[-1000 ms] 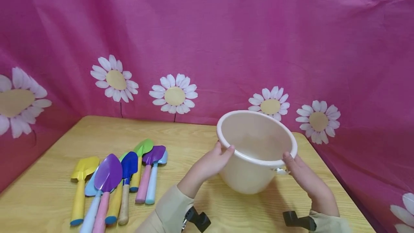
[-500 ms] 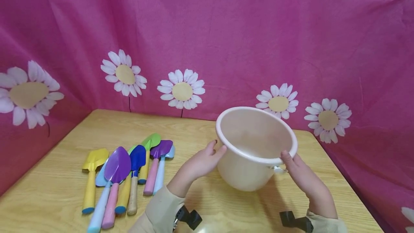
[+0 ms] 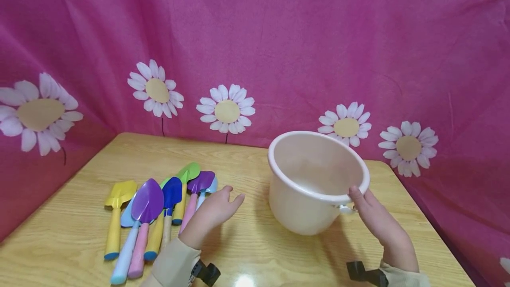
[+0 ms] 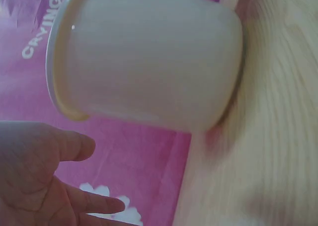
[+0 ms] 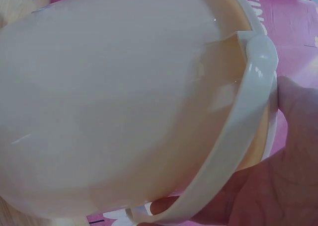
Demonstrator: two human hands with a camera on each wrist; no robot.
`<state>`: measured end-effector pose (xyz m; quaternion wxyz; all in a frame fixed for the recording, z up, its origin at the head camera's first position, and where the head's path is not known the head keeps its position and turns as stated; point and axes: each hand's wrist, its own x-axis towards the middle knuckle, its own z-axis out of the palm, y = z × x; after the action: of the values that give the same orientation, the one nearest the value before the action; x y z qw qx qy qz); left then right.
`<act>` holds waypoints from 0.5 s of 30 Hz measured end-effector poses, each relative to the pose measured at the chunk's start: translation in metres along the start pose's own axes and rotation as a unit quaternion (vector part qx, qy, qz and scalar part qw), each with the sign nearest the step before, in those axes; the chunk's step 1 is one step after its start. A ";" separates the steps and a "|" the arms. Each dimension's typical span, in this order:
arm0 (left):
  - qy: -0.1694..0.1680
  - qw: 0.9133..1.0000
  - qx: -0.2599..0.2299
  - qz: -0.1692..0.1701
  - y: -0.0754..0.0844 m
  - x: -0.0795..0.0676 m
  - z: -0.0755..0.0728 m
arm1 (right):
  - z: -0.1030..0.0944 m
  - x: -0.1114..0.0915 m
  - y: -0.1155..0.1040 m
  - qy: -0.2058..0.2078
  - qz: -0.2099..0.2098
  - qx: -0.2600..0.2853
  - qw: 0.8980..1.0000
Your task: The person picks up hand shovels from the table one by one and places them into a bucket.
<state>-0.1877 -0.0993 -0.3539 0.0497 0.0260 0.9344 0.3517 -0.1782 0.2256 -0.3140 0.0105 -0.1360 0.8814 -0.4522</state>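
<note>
A cream plastic bucket [image 3: 296, 209] stands at the right of the table, its mouth facing up. My right hand [image 3: 380, 223] grips its right rim, thumb over the edge and fingers on the outside. In the right wrist view the bucket's handle [image 5: 223, 151] hangs down its side, in front of part of that hand. My left hand [image 3: 213, 211] is off the bucket, holding nothing, thumb and fingers spread. It overlaps the handles of the rightmost toy shovels, among them a short purple shovel [image 3: 201, 181]. A gap shows between left hand and bucket in the left wrist view.
Several toy shovels lie at the left: a yellow shovel [image 3: 121, 193], a purple trowel [image 3: 147, 200], a blue shovel [image 3: 172, 194] and a green one [image 3: 189, 172] among them. A magenta cloth [image 3: 255, 48] with daisies hangs behind the wooden table [image 3: 239, 167].
My left hand has let go of the bucket's rim and moved left toward the shovels. The right hand keeps its grip. The head view has shifted slightly.
</note>
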 end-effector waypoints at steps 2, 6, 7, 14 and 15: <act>0.004 1.000 0.011 -0.005 -0.006 -0.003 -0.001 | 0.001 -0.001 0.001 0.002 -0.001 -0.001 1.000; 0.029 0.997 0.075 -0.008 -0.017 -0.007 -0.003 | 0.003 -0.003 0.002 0.008 -0.001 -0.008 1.000; 0.041 0.994 0.100 -0.007 -0.019 -0.007 -0.004 | 0.003 -0.003 0.003 0.010 -0.004 -0.010 1.000; 0.076 0.973 0.217 -0.033 -0.029 -0.010 -0.008 | 0.002 -0.002 0.002 0.011 -0.005 -0.006 1.000; 0.071 0.972 0.219 -0.045 -0.030 -0.010 -0.008 | 0.001 -0.002 0.002 0.010 -0.003 -0.005 1.000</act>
<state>-0.1795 -0.1281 -0.3669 -0.0081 -0.0306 0.9901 0.1366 -0.1765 0.2259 -0.3162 -0.0009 -0.1342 0.8834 -0.4490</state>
